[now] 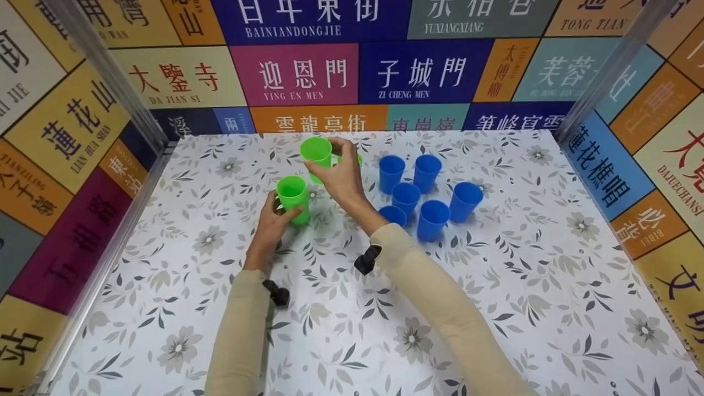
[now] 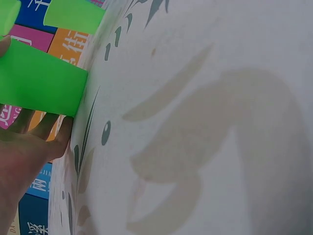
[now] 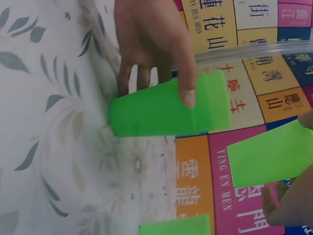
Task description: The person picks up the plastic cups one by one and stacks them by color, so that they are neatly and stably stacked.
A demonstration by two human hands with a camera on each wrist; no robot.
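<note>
My left hand grips a green cup standing upright on the table, its thumb across the near side and its fingers round the left. A paler band with a second edge near that cup's rim shows in the right wrist view, as of nested cups. My right hand holds another green cup between thumb and fingers, raised off the table, just behind and right of the first. One more green cup is mostly hidden behind the right hand; its edge also shows low in the right wrist view.
Several blue cups stand upright in a loose group right of the hands, among them a front one and a right one. The right forearm passes close to the group. Sign-printed walls bound the flower-patterned table at back and sides.
</note>
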